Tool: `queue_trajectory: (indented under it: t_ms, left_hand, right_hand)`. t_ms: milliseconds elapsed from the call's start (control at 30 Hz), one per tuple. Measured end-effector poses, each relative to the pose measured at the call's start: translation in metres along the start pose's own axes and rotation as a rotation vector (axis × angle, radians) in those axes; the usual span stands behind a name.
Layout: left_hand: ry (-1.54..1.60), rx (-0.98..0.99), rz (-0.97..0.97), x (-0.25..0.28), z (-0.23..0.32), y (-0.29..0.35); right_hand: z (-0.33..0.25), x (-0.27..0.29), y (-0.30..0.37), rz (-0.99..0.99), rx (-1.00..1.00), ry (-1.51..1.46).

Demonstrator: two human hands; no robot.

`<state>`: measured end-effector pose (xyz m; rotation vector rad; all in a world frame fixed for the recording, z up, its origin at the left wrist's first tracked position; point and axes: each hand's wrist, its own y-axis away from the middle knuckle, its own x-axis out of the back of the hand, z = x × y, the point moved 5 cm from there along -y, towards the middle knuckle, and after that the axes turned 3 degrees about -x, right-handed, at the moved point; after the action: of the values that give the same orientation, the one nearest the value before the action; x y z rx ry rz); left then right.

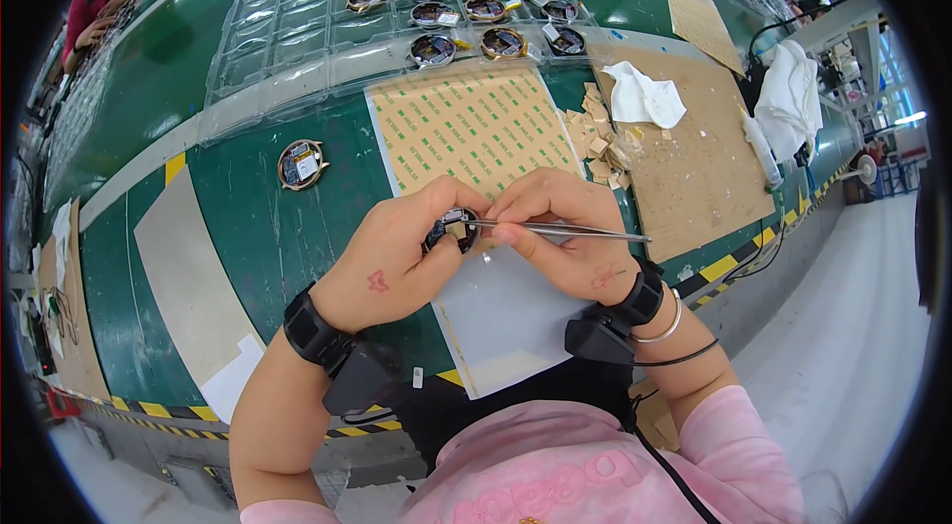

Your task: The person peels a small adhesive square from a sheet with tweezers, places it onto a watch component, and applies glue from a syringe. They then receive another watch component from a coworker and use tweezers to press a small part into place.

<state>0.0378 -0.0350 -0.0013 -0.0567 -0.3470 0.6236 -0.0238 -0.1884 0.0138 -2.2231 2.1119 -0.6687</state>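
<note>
My left hand is closed round a small round watch case, its open inner side facing up with dark parts and a tan patch showing. From the right, my right hand pinches a pair of metal tweezers, their tips reaching into the case. Beneath both hands lies a tan sheet of adhesive pieces printed in green, its lower part a plain white sheet. Another open watch case with a rose-gold rim rests on the green mat to the left.
A clear plastic tray with several watch cases stands at the back. To the right are a brown board, a white cloth and scattered tan scraps. A grey strip lies left. Other people work at the far left and right.
</note>
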Motion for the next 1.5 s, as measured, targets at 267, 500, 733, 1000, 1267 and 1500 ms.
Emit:
queue_trajectory:
  t_ms: [267,500,733,1000,1267,1500]
  left_hand:
    - [-0.029,-0.025,-0.004,-0.0004,0.0008,-0.0001]
    - [-0.036,-0.015,-0.014,0.0002,-0.0009,-0.0001]
    - [-0.003,-0.027,-0.008,0.0003,0.0002,0.0001]
    - [0.05,0.041,-0.014,0.0008,-0.0018,0.0006]
    - [0.085,0.092,-0.013,0.0005,-0.0025,0.0012]
    - [0.07,0.112,-0.055,0.0016,-0.0046,0.0006]
  right_hand:
    - [0.0045,0.0014,0.0,-0.023,-0.034,-0.076]
    - [0.0064,-0.0002,-0.0001,-0.03,-0.078,-0.106]
    - [0.0046,0.0012,-0.0004,-0.024,-0.041,-0.105]
    - [0.001,0.0026,-0.0011,-0.033,0.016,-0.046]
    - [-0.0011,0.0023,0.0019,0.017,0.116,0.059]
    - [-0.0001,0.006,0.0056,0.076,0.113,0.01]
